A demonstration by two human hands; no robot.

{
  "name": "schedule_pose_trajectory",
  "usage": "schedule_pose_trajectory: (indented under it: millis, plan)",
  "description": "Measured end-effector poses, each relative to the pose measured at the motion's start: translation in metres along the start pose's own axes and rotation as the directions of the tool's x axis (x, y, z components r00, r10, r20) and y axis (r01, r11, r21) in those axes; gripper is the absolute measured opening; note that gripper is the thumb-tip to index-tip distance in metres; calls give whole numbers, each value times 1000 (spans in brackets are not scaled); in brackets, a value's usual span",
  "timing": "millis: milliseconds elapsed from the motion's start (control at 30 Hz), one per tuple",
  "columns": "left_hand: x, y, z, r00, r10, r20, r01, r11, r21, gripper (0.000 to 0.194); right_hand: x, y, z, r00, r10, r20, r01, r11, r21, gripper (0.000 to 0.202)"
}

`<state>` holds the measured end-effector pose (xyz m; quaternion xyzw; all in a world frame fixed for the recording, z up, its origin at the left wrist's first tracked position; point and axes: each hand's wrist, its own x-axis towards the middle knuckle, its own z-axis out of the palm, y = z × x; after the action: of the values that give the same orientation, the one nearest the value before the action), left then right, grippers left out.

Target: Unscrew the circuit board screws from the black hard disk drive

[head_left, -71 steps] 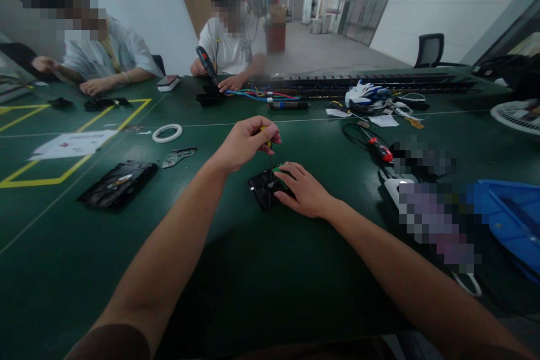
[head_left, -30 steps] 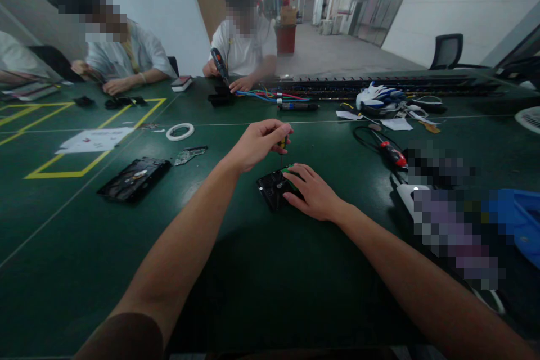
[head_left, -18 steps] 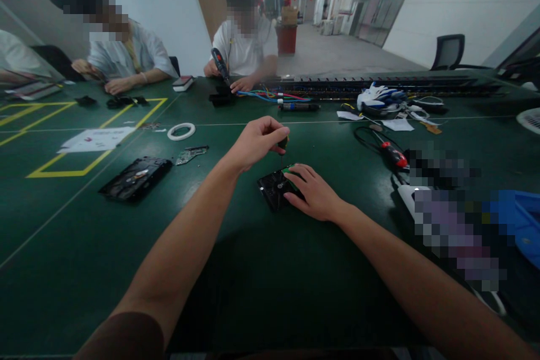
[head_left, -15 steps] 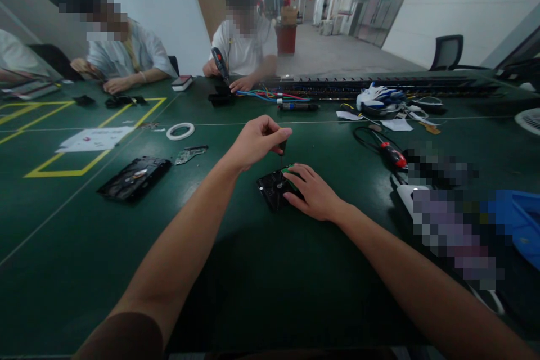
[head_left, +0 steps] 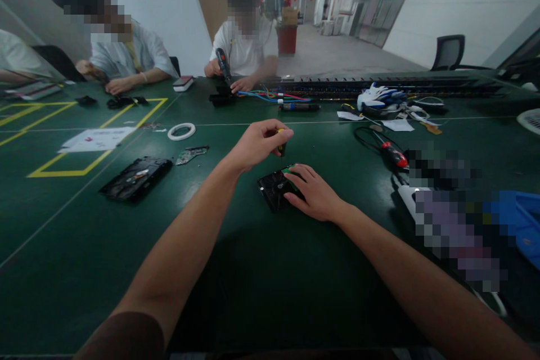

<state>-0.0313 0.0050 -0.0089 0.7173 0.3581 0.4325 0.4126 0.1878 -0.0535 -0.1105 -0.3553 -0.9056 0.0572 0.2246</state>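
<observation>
Near the middle of the table lies a hard drive, dark with a green circuit board edge showing. My left hand is closed around the yellow and black handle of a small screwdriver. The screwdriver stands upright over the far edge of the drive; its thin shaft points down, and whether the tip sits in a screw cannot be made out. My right hand holds the drive against the table from the right, thumb and fingers on its top. Those fingers hide the drive's right part.
A black drive-like casing, a loose circuit board and a white tape roll lie left. A red-black screwdriver, gloves and a blue bin are right. Across the table, a person holds a power screwdriver.
The screwdriver handle has turned in my left fingers, so its yellow part now shows. My left hand has dipped slightly. My right hand and the drive stay in place.
</observation>
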Motion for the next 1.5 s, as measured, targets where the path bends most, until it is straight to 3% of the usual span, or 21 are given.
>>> schedule_pose_trajectory:
  millis: [200,567,1100,1500]
  plan:
    - [-1,0,4,998,-54,-29,52,996,-67,34,0,-1,-1,1000,6,3,-6,1000,2,55]
    - [3,-7,1,993,-97,69,113,952,-284,31,0,-2,-2,1000,11,-1,-11,1000,20,53]
    - [1,-2,2,990,-124,-66,120,991,-59,38,0,-1,-1,1000,13,9,-13,1000,1,54]
    - [0,1,4,996,-77,43,83,982,-167,31,0,-2,-3,1000,2,-5,-2,999,35,53]
